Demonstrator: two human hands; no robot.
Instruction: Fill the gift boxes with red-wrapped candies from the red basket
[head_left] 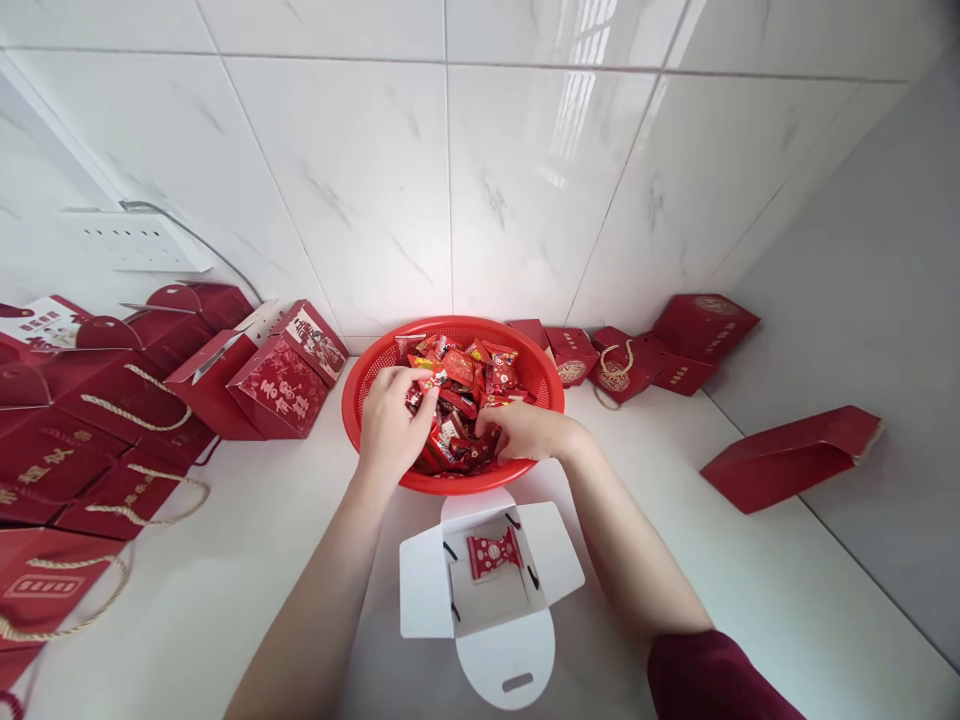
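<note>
A red plastic basket (551, 420) holds a heap of red wrapped candies (457, 370). Over its left side, my left hand (394, 420) pinches a small red and yellow wrapped candy (430, 376) between thumb and index finger. My right hand (521, 428) reaches into the right side of the heap with its fingers curled among the wrappers; what they grip is hidden. In front of the basket stands an open white-lined box (499, 605), flaps spread outward. One red patterned wrapped candy (495, 553) lies inside it.
Several red gift boxes (281, 385) with rope handles crowd the left side. More small red boxes (626, 365) line the wall at right, and a red box (787, 460) lies near the grey panel. A socket strip (139, 240) with a cable is on the tiled wall.
</note>
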